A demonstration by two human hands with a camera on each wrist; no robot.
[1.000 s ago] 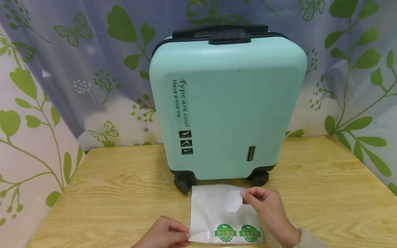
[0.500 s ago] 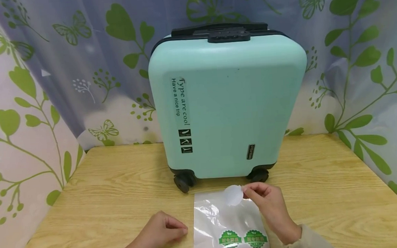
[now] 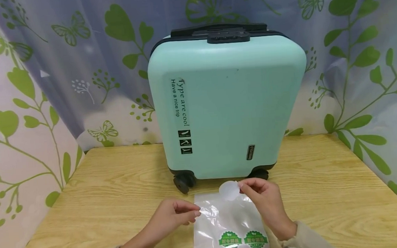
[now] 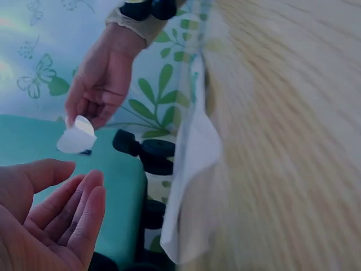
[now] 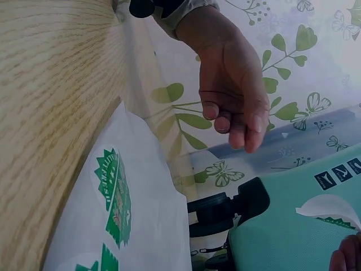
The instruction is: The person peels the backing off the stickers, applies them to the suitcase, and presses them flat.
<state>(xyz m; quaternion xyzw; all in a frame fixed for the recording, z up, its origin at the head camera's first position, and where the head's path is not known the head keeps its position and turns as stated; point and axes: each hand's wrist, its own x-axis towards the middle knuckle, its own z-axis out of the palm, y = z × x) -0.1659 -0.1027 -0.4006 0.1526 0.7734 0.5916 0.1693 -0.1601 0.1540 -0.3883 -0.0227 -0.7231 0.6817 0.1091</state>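
Observation:
My right hand (image 3: 270, 207) pinches a round sticker (image 3: 229, 190) by its edge above the sheet. The sticker's white back faces the head view; its green jagged print shows in the right wrist view, where little of the right hand (image 5: 348, 257) is visible. My left hand (image 3: 170, 218) holds nothing, its thumb and fingers apart in the left wrist view, close to the sheet's left side. On the table lies a glossy white backing sheet (image 3: 211, 229) with two green stickers (image 3: 230, 240) along its near edge.
A mint-green suitcase (image 3: 228, 110) stands upright on its black wheels (image 3: 185, 181) just behind the sheet. The wooden table (image 3: 120, 182) ends at a curtain (image 3: 79, 70) printed with leaves and butterflies.
The left hand has let go of the sheet's corner, drawn left, then risen towards the sheet's upper left. The right hand has lifted the sticker higher. The sheet has settled nearer to me.

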